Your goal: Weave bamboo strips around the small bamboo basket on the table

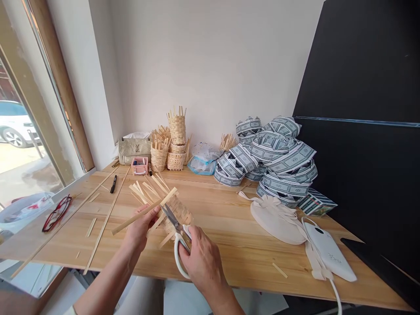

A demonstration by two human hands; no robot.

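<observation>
My right hand [203, 258] grips white-handled scissors [179, 238], their metal blades parted and angled up to the left. The blade tips lie by a flat pale wood strip [136, 216]. My left hand [141, 229] pinches that strip between thumb and fingers. Under the strip and the scissors is a partly woven wood-strip basket [182, 210], tilted on its side, with loose strip ends [147, 190] fanning up to the left. Some of my left fingers are hidden behind the strips, so their hold on the basket is unclear.
Woven baskets [159, 153], a beige handbag [133, 148] and a pink box [140, 166] line the wall. Rolls of patterned ribbon [282, 153] are heaped at right, near cream fabric tape [277, 218] and a white power bank [330, 251]. Red glasses [57, 213], a black marker [113, 184] and long strips [106, 221] lie left.
</observation>
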